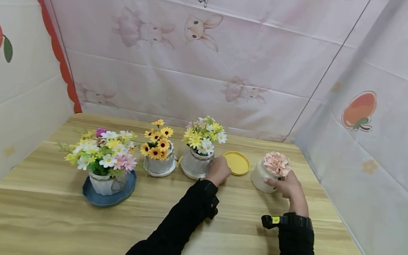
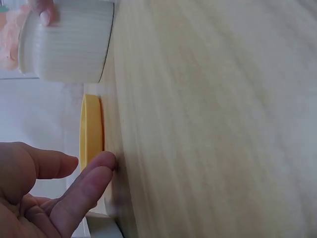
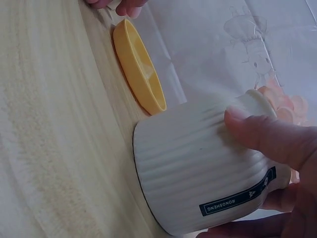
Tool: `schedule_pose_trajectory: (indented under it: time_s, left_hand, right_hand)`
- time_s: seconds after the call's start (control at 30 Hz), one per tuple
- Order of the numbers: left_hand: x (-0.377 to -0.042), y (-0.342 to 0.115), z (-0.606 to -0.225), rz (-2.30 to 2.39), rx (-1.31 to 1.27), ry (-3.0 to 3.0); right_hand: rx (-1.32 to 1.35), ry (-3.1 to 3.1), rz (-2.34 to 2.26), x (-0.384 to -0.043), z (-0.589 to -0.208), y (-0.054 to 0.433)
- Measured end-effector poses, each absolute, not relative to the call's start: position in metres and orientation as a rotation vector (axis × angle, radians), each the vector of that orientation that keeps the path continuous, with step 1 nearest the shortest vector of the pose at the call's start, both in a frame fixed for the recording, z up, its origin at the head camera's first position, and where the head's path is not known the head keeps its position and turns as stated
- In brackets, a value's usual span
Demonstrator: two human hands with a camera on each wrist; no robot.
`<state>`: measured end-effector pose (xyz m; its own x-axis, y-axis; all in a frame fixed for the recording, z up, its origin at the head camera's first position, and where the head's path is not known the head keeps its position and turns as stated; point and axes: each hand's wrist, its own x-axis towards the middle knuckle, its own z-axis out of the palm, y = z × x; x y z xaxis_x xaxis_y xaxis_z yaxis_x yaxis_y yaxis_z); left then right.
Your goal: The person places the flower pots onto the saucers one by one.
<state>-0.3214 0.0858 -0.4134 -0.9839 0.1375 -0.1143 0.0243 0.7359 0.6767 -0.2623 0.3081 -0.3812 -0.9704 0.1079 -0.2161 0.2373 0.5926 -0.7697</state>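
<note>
My right hand grips a cream ribbed flower pot with pink flowers in it. The thumb lies along one side of the pot, and the other fingers are partly hidden behind it. The pot's base is at the tabletop. To its left lies a shallow round yellow saucer. My left hand is low beside the saucer's near left edge. In the left wrist view its thumb and fingertips stand apart, with the saucer's end showing beyond the gap; whether they touch it I cannot tell.
Just left of my left hand stands a grey-white pot of mixed flowers on a white saucer. Further left are a pot of orange flowers and a larger bouquet pot on a blue saucer. Cloth walls enclose the wooden table.
</note>
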Motion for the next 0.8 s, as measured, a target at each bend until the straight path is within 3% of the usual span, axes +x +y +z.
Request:
schedule_pose_trajectory:
  time_s: [0.8]
  left_hand:
    - [-0.333,0.093,-0.417,1.121,0.045,2.853]
  right_hand:
    - [0.284,2.694,-1.287,-0.263,-0.383,0.307]
